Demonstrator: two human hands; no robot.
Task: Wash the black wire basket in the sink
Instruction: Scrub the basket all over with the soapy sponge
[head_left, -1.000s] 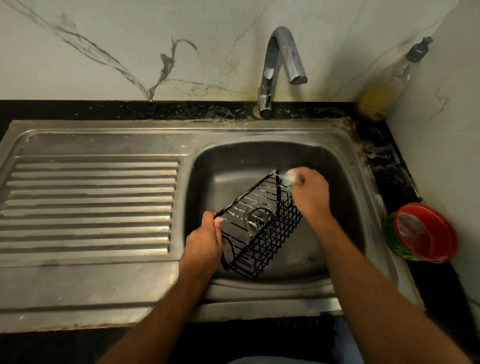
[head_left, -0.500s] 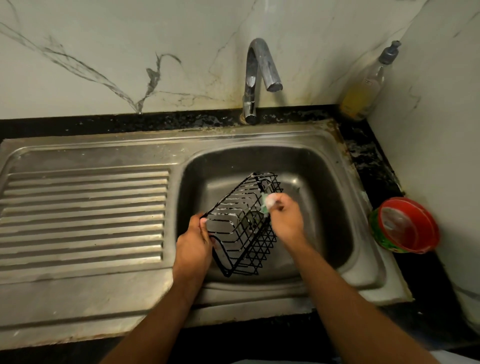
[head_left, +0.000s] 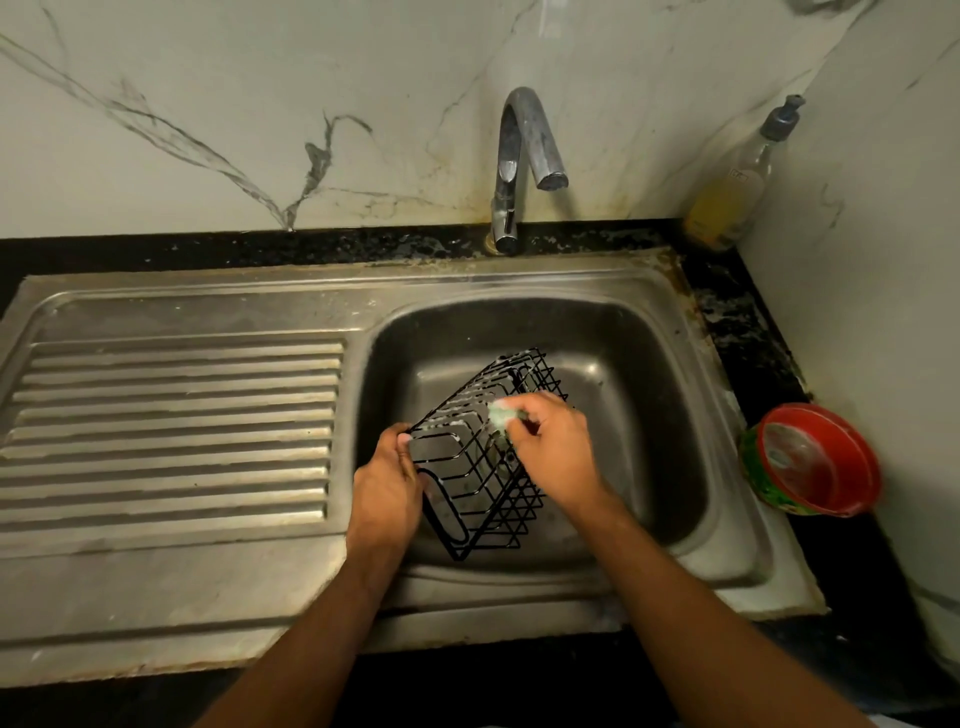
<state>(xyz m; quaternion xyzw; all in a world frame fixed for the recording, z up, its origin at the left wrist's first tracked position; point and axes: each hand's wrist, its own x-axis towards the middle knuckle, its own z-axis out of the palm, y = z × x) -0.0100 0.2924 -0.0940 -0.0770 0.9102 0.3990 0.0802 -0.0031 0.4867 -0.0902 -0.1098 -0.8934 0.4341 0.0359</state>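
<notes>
Over the sink (head_left: 670, 291) bowl, my left hand (head_left: 384, 488) grips the near-left edge of the black wire basket (head_left: 483, 467), fingers curled round the wire, holding it tilted above the basin floor. My right hand (head_left: 553, 452) pinches a soapy scrub pad (head_left: 501, 415) against the basket's upper wires. The tap (head_left: 519, 166) stands behind the bowl.

Bare forearms and hands, nothing worn on them

The left hand (head_left: 384, 493) and right hand (head_left: 556, 452) carry no rings, watch, bracelet or gloves, and both forearms are uncovered right up to the bottom edge of the view, with no sleeve cuff showing. The nails are short. A pale strip at the bottom edge is too small to tell.
</notes>
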